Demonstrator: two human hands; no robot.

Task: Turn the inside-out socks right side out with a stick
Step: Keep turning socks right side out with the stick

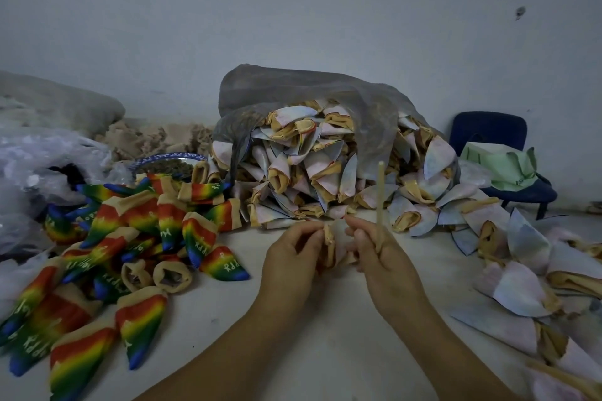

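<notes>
1. While pinching the tan cuff of a pale inside-out sock (335, 242) with the curled fingers of the left hand (293, 257), also nipping the cuff's other edge between thumb and forefinger of the right hand (379, 259).
2. Clamping the stick (380, 198) in that same right hand, lower fingers curled round its bottom end.
3. Holding the sock bunched between the two hands, clear above the white table (325, 352), just in front of the heap; toe end hidden behind the fingers, so cannot tell which way it points.
4. Standing nearly upright, long axis vertical, free tip high above the sock; beside the cuff on its right, not inside it.
5. Probably calls for tipping the stick over towards the left, right hand being the nearer and already on it.
6. Flanked by rainbow socks (130, 254) on the left, and pale socks (309, 172) spilling from a grey bag (293, 91) behind.
</notes>
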